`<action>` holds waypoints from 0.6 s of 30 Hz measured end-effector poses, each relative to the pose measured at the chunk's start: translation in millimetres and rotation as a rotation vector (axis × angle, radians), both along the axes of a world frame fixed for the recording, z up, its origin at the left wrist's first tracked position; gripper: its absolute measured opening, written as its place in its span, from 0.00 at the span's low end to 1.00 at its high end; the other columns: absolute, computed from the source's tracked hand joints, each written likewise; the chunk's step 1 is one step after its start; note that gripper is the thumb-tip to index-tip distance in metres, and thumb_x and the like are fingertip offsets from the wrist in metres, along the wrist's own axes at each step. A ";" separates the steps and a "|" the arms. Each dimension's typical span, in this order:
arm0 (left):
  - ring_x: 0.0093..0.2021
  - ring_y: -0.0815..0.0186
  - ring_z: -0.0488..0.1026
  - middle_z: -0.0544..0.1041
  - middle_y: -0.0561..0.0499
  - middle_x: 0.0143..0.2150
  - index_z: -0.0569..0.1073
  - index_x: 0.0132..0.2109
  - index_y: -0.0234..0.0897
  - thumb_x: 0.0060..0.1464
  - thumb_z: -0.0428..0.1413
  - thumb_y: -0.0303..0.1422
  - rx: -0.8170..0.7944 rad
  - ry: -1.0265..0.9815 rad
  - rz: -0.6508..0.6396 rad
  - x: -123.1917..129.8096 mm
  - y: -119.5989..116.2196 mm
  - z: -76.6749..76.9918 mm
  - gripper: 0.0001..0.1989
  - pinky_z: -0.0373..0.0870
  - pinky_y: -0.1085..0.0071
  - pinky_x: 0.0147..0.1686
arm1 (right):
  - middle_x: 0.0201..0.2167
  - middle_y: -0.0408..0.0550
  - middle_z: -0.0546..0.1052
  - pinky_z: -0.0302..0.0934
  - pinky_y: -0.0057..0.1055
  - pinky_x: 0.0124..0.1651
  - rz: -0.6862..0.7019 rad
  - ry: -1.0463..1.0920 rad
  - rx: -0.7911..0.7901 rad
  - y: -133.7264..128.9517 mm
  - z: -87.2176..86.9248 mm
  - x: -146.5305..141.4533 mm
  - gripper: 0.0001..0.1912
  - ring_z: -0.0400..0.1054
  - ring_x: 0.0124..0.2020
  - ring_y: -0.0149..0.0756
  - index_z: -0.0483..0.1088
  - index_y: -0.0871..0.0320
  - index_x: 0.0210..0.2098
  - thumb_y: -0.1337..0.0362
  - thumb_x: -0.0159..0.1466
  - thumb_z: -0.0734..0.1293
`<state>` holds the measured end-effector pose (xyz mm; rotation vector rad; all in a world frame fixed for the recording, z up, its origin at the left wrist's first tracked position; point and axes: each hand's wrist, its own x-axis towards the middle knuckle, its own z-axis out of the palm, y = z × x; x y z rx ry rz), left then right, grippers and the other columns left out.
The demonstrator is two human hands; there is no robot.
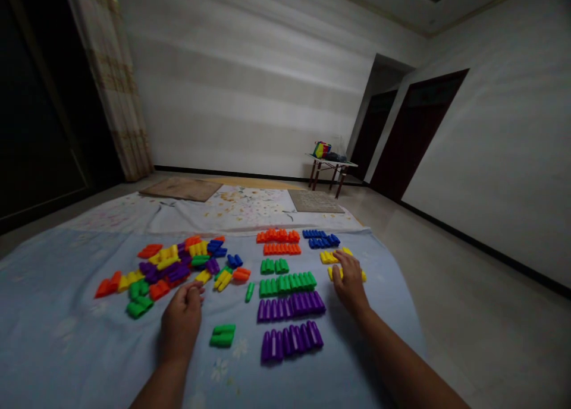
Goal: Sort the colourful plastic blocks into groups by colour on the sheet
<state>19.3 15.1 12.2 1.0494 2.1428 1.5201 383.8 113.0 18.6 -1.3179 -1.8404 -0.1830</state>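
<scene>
My right hand [350,281] rests over the lower yellow row [362,276], fingers apart and touching the pieces; another yellow row [329,257] lies just beyond. My left hand [182,317] is curled beside the mixed pile [172,266], its thumb against its fingers; what it holds, if anything, is hidden. Rows of orange [282,249], green [288,284], purple [292,340] and blue pieces [324,241] lie between and beyond the hands. A green cluster [222,336] and a single green piece [250,292] sit right of my left hand.
A light blue cloth [89,337] covers the table, with a white floral cloth [250,210] beyond. Two flat boards, one brown [181,189] and one greyish [314,201], lie at the far edge. A small table [332,159] holding colourful items stands by the wall.
</scene>
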 end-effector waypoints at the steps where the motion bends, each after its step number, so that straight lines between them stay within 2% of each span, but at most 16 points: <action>1: 0.34 0.61 0.73 0.76 0.47 0.34 0.70 0.37 0.37 0.49 0.43 0.41 0.003 -0.008 0.000 0.1 0.0 -0.2 0.17 0.69 0.67 0.35 | 0.47 0.54 0.70 0.51 0.44 0.55 0.061 -0.004 -0.012 -0.9 5.7 -13.8 0.16 0.59 0.51 0.42 0.66 0.59 0.47 0.65 0.61 0.55; 6: 0.34 0.62 0.73 0.75 0.47 0.35 0.70 0.38 0.37 0.50 0.43 0.41 0.027 -0.035 0.001 0.9 0.4 -3.3 0.17 0.69 0.67 0.36 | 0.42 0.50 0.73 0.53 0.38 0.51 0.334 -0.064 -0.160 -8.9 31.2 -89.9 0.12 0.62 0.47 0.39 0.69 0.56 0.42 0.67 0.60 0.59; 10: 0.34 0.62 0.73 0.75 0.47 0.35 0.69 0.37 0.38 0.50 0.43 0.42 0.045 -0.048 0.002 2.2 -0.5 -2.0 0.16 0.69 0.67 0.36 | 0.42 0.48 0.74 0.52 0.36 0.49 0.457 -0.222 -0.326 -14.8 38.8 -152.7 0.12 0.61 0.47 0.39 0.71 0.54 0.43 0.65 0.59 0.62; 14: 0.33 0.62 0.73 0.76 0.47 0.34 0.69 0.36 0.38 0.48 0.43 0.41 0.042 -0.095 0.012 5.0 -2.5 3.8 0.16 0.69 0.67 0.36 | 0.44 0.50 0.74 0.52 0.37 0.47 0.443 -0.410 -0.452 -11.9 34.3 -196.8 0.15 0.61 0.48 0.43 0.70 0.53 0.45 0.58 0.60 0.63; 18: 0.33 0.62 0.74 0.76 0.46 0.34 0.68 0.35 0.38 0.48 0.43 0.41 0.064 -0.127 0.020 8.1 -3.4 6.4 0.15 0.70 0.67 0.35 | 0.43 0.51 0.75 0.52 0.39 0.47 0.414 -0.520 -0.511 -4.0 34.7 -210.5 0.15 0.62 0.48 0.44 0.70 0.54 0.45 0.61 0.61 0.60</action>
